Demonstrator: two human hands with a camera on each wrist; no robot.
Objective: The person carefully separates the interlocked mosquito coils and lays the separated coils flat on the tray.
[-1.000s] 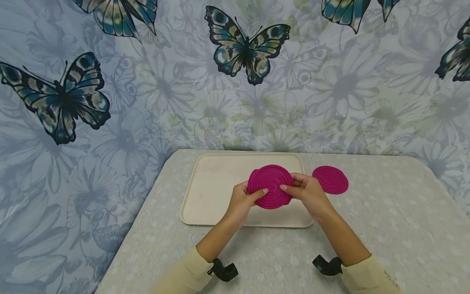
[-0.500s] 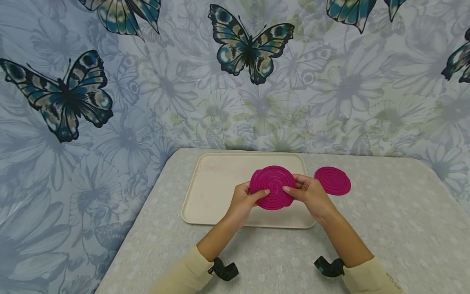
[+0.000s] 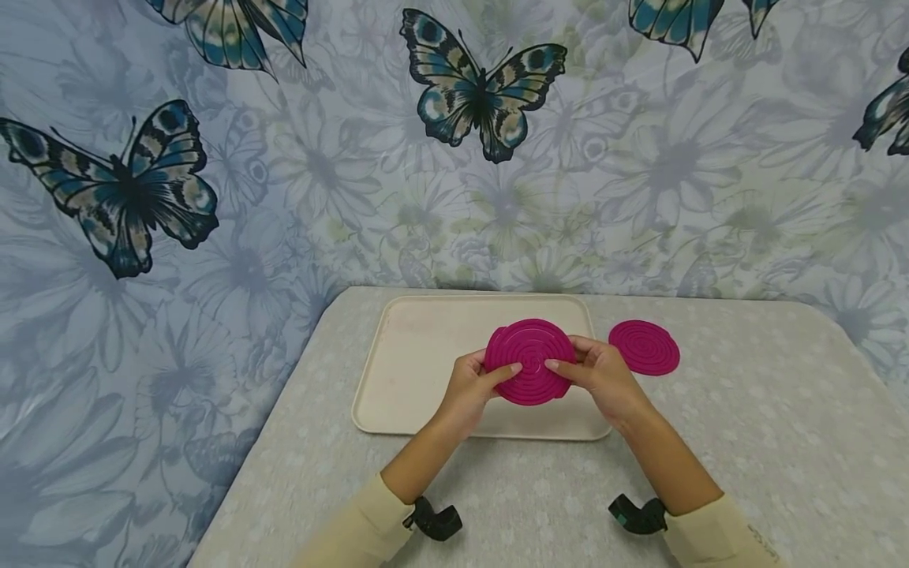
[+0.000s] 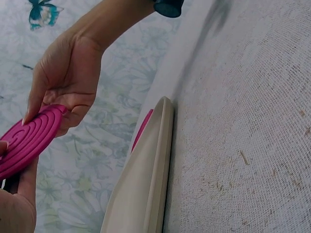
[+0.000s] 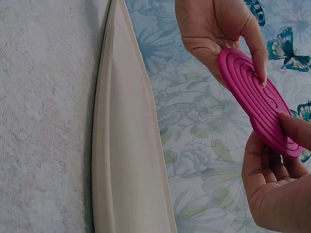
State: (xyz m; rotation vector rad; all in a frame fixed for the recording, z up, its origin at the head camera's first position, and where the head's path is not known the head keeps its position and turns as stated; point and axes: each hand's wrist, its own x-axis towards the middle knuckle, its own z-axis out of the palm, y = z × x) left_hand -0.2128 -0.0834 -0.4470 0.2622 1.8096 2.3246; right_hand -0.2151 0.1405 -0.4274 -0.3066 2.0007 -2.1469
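A round magenta coaster (image 3: 531, 343) with concentric ridges is held up above the tray in the head view, its ridged face toward me. My left hand (image 3: 469, 388) pinches its left side, thumb on the face and fingers behind. On the opposite side my right hand (image 3: 602, 380) grips it the same way. Both thumbs lie near the centre of the coaster (image 5: 260, 99) in the right wrist view. The fingers behind it are partly hidden. Another magenta coaster (image 3: 644, 348) lies flat on the table, right of the tray.
A cream rectangular tray (image 3: 419, 371) with a raised rim lies beneath the hands on a table (image 3: 767, 410) with a pale patterned cover. Behind the table rises a floral backdrop (image 3: 454, 221) with butterflies. Black wrist cameras sit at both cuffs.
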